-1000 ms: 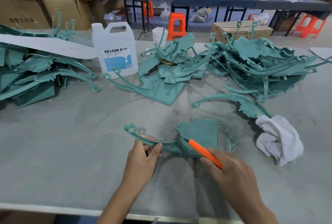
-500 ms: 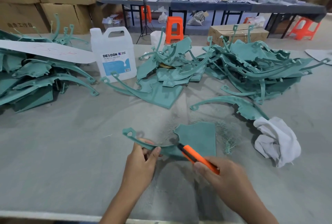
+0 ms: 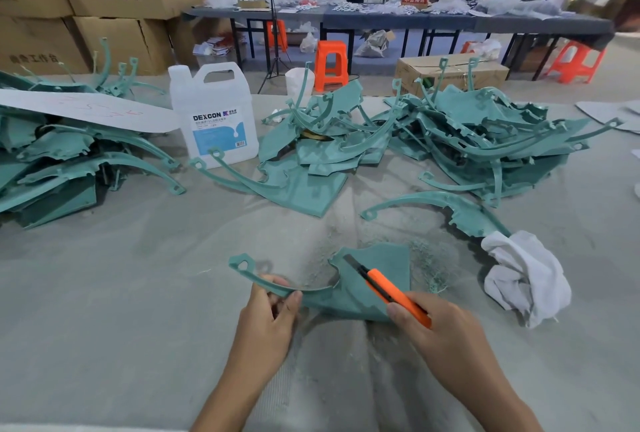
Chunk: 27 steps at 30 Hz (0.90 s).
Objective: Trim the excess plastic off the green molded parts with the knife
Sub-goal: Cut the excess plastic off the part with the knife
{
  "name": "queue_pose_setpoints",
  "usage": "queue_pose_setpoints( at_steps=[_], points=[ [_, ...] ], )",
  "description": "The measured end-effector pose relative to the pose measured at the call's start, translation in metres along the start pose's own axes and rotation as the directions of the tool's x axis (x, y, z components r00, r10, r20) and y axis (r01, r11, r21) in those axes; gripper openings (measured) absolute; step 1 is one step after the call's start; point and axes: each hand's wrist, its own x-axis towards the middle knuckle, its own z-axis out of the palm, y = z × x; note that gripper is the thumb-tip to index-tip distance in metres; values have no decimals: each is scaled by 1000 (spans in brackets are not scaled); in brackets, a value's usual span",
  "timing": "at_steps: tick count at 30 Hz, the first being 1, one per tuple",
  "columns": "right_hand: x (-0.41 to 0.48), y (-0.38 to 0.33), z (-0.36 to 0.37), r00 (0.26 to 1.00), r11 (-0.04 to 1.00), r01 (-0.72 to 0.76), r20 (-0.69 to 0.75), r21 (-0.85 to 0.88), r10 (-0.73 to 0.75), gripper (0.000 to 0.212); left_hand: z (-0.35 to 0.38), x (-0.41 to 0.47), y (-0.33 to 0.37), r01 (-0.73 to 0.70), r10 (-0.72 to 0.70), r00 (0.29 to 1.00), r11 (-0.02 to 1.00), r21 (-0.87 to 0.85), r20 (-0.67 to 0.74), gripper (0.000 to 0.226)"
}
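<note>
Knife blade laid on a green molded part held over the grey surface [image 3: 104,327].

The left hand [image 3: 266,320] pinches the thin curved arm of the flat green molded plastic part [image 3: 367,289]; the right hand [image 3: 446,338] grips the orange utility knife [image 3: 388,289], its blade resting on the part's broad panel.

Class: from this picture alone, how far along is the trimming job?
Done: shavings on the table show some cutting; which piles are finished cannot be told. In hand: the left hand grips one part by its arm while the right hand holds the knife, blade at its panel. Left: this part's edges, and probably many parts in the piles.
</note>
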Motion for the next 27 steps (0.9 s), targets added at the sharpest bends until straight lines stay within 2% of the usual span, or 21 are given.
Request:
queue_pose_setpoints(
  at_steps=[5, 7, 10, 14, 16, 19, 23, 25, 27],
  points=[
    [6, 7, 5, 987, 990, 5, -161, 139, 18, 8, -20, 12, 9, 76, -60, 988, 990, -116, 140, 15],
    [10, 9, 9, 987, 986, 26, -162, 166, 1, 6, -30, 21, 15, 114, -79, 970, 983, -145, 229, 14],
    [14, 9, 21, 989, 974, 39, -148, 223, -5, 16, -41, 39, 24, 114, -84, 959, 989, -95, 272, 19],
    [9, 2, 34, 991, 943, -44, -105, 329, 83, 25, -36, 61, 37, 78, -65, 970, 996, -50, 235, 22],
    [5, -4, 41, 993, 931, -54, -77, 362, 87, 28, -24, 69, 42, 14, -34, 990, 990, 142, 137, 20],
    [-1, -12, 48, 995, 913, -61, -46, 402, 87, 33, -11, 64, 48, -46, 35, 999, 837, 545, 30, 35],
    [-9, -12, 49, 993, 889, -117, 23, 444, 119, 33, -5, 30, 43, -88, -54, 987, 595, 799, 149, 46],
    [-9, -15, 45, 977, 762, -210, 104, 613, 187, 21, 1, 11, 37, -112, -92, 979, 510, 853, 184, 57],
    [-7, -22, 38, 948, 578, -316, 234, 753, 215, 19, 11, 1, 35, -116, -74, 983, 475, 872, 171, 65]
  ],
)
